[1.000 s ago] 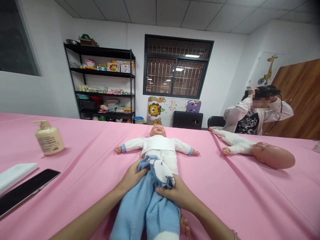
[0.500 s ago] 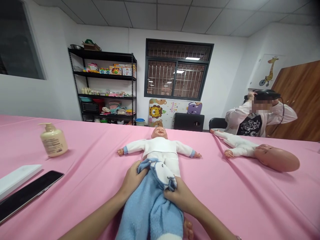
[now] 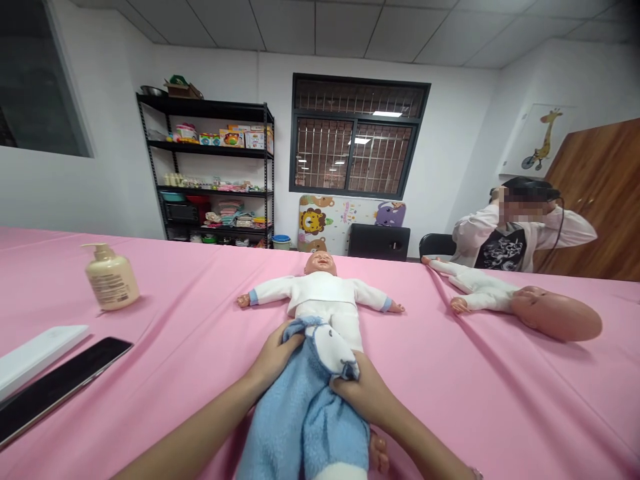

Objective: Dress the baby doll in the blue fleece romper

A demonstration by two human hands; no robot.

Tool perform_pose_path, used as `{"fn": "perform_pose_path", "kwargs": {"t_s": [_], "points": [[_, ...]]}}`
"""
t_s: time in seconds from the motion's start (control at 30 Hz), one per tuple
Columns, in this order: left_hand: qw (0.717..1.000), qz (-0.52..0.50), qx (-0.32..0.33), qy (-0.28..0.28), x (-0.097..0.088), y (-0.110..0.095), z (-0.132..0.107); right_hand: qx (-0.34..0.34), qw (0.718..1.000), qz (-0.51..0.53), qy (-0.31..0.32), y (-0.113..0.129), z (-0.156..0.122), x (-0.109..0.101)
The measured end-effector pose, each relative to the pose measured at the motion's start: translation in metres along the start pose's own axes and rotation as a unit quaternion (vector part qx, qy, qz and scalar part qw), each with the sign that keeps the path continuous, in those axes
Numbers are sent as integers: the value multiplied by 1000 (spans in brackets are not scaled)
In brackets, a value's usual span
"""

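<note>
- Leftmost, a flat white box (image 3: 43, 357) is lying on the pink-covered table (image 3: 185, 320), and a dark phone (image 3: 65, 390) is resting just beside it.
- Beyond these, a cream pump bottle (image 3: 111, 283) is standing upright.
- Further back, a black shelf (image 3: 210, 108) is holding toy boxes, bottles and folded cloths.
- Next, the left hand (image 3: 273, 357) is pinching one side of the waist of the blue trousers between thumb and fingers.
- Centrally, the blue trousers (image 3: 293, 407) are lying over the lower part of a doll, their white patch facing up near the waist.
- Beneath and beyond them, the doll (image 3: 323, 292) is lying on its back in white clothes, its arms stretching out sideways.
- Opposite, the right hand (image 3: 363, 387) is gripping the other side of the waist, and a bare doll foot (image 3: 380, 453) is showing beside the trousers below it.
- Rightmost, a second doll (image 3: 493, 297) is lying on the table, well apart, while another person (image 3: 500, 250) is sitting behind it, raising both arms to a headset (image 3: 527, 190).
</note>
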State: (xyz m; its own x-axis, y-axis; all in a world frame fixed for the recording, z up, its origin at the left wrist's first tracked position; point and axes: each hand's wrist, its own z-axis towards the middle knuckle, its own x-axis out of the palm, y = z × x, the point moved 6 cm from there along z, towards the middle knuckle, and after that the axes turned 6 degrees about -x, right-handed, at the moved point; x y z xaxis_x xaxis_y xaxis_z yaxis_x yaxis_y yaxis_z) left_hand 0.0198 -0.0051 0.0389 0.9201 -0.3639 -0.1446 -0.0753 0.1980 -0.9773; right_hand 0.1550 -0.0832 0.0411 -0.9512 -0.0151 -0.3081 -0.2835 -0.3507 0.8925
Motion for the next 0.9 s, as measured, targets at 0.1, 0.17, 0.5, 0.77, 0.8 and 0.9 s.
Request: {"fn": "perform_pose_path", "kwargs": {"t_s": [0.1,0.17,0.5,0.77,0.8,0.9], "points": [[1000,-10,-4,-5,-1,0,-1,-3,1000,-3,1,-2,0,0],[999,-34,-2,8,0,-2,-2,-12,1000,-10,6,-2,-1,1],[998,-39,-31,37,1,3,0,-6,1000,-25,-4,1,-1,-4],[993,-68,-61,72,6,6,3,34,997,-46,57,0,-3,-4],[991,-71,-70,86,9,6,1,42,996,-47,61,-1,-4,-4],[991,-57,-71,103,16,3,-6,36,998,-42,17,1,-4,-8]]}}
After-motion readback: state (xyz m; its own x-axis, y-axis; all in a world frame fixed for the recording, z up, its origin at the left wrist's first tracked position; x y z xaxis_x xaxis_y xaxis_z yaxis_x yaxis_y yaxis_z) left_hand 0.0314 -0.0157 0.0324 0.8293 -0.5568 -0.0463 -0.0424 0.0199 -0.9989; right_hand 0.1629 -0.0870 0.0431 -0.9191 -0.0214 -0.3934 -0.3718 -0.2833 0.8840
